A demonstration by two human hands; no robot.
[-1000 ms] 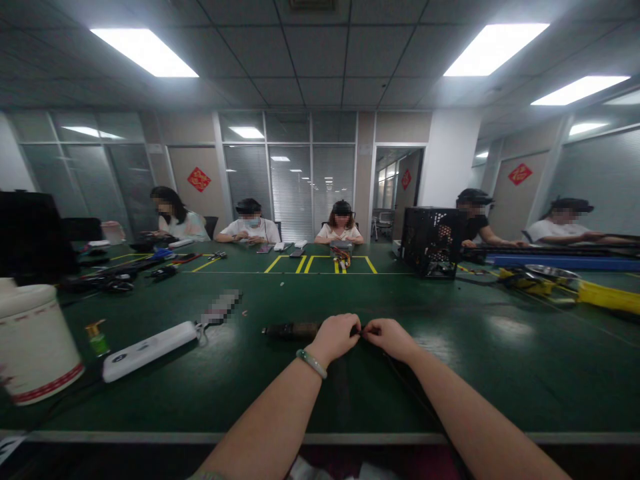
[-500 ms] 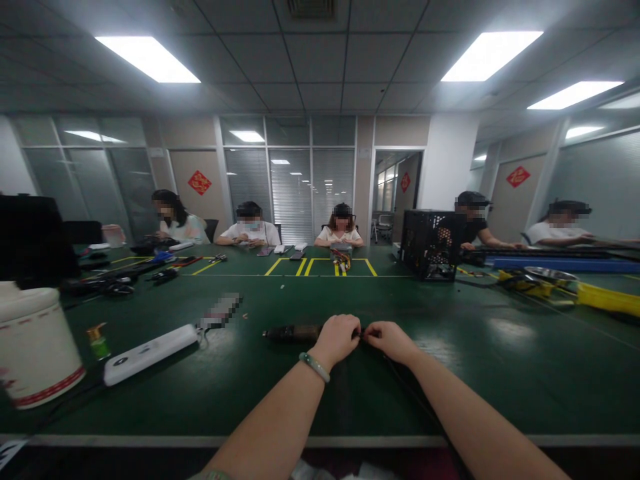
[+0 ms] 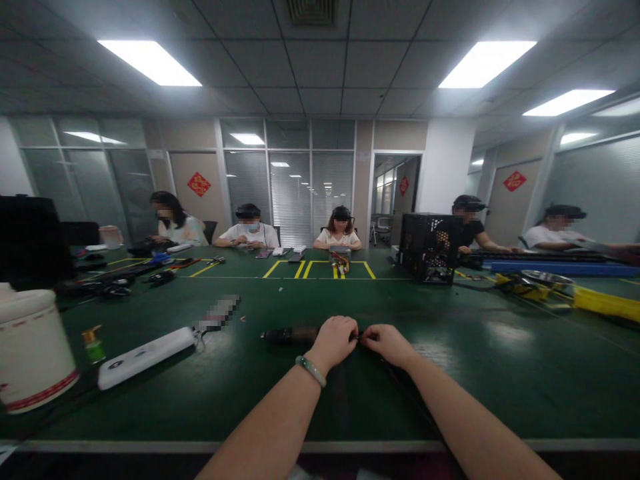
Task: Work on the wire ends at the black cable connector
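A dark, cylindrical electric screwdriver (image 3: 289, 336) lies across the green bench, its narrow tip pointing left. My left hand (image 3: 336, 341), with a green bracelet at the wrist, is closed around its rear part and hides that end. Just to the right, my right hand (image 3: 385, 343) pinches the black cord (image 3: 407, 393) close to the tool's tail. The cord runs down under my right forearm toward the front edge. Fingers cover the spot where cord and tool meet, so whether they are joined cannot be seen.
On the left are a white power strip (image 3: 147, 358), a small green bottle (image 3: 93, 345) and a white canister (image 3: 35, 350). A black computer case (image 3: 431, 247) stands at the back right, near yellow straps (image 3: 605, 303). Several people sit across the bench (image 3: 500, 380).
The view has shifted slightly. Both hands keep their grip at the rear of the screwdriver, with almost no visible movement.
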